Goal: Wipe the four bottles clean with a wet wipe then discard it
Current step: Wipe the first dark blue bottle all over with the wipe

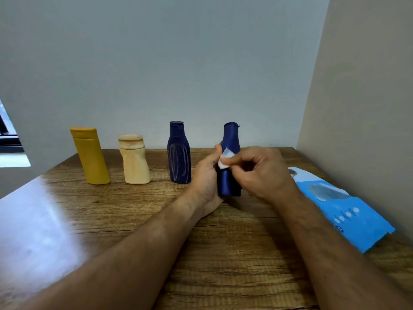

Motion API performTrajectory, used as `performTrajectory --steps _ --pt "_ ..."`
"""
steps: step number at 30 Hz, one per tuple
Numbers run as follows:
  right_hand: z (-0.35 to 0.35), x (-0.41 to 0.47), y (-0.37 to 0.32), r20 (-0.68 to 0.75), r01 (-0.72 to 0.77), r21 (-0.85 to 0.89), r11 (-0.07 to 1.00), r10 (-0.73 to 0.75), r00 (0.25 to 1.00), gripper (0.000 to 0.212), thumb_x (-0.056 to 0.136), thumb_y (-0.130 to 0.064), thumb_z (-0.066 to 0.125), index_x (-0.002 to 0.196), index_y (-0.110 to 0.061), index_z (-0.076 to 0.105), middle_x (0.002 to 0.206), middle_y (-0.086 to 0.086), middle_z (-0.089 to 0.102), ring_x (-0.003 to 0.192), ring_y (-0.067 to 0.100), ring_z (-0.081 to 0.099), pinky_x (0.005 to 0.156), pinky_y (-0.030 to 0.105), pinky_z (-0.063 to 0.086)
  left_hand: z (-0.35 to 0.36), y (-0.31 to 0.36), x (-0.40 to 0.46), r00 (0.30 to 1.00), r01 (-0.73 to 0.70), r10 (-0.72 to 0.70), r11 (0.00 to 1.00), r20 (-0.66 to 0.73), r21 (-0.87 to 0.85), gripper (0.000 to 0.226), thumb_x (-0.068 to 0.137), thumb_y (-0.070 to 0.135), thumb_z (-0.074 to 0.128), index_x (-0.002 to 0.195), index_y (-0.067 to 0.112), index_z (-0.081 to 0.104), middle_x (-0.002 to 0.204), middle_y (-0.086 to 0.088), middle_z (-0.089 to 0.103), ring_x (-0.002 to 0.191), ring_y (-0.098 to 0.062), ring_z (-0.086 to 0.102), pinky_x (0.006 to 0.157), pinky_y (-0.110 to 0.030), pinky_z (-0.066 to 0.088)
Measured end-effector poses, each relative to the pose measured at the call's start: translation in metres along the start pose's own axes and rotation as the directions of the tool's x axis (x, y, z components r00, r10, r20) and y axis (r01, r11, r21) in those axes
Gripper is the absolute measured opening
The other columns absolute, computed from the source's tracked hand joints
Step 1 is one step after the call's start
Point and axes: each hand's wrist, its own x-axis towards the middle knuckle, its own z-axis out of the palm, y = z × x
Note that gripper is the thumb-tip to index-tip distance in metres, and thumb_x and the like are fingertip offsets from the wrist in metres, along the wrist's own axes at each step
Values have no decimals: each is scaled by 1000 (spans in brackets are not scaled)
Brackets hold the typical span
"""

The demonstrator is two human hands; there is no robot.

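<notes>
The wooden table (223, 253) carries everything. Right of the grip, near the wall, lies the blue wipes pack (348, 211). Left of the grip three bottles stand in a row: the dark blue bottle with pale marks (180, 155) is nearest, then the cream bottle (134, 161), then the yellow bottle (90, 155) farthest and leaning. The left hand (206, 175) wraps around the second dark blue bottle (230, 182), which stands upright with its base near the table. The right hand (257, 168) pinches the small white wet wipe (225, 158) with curled fingers and presses it on this bottle's front.
</notes>
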Motion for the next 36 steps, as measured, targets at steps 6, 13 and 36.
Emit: performTrajectory --steps 6,13,36 --pt "-2 -1 -5 284 -67 -18 998 69 956 18 74 -11 73 80 -26 81 68 -17 70 64 0 63 63 13 44 -4 1 8 995 -39 41 999 -89 16 51 106 46 42 123 3 62 85 -9 71 79 -18 70 77 -32 58" --pt "4 8 -3 -179 -71 -106 992 51 982 20 91 -26 66 108 -33 75 81 -5 63 71 2 55 66 6 41 0 -3 3 1000 -14 14 998 15 62 50 106 49 37 127 14 65 98 -9 74 81 -21 67 75 -40 52" --pt "-1 1 -8 -22 -91 37 995 92 996 16 82 -18 75 94 -27 80 82 -13 74 72 3 68 70 25 58 -1 -1 2 993 -102 108 989 -50 102 54 108 48 33 121 7 65 92 -11 76 84 -20 73 76 -34 61"
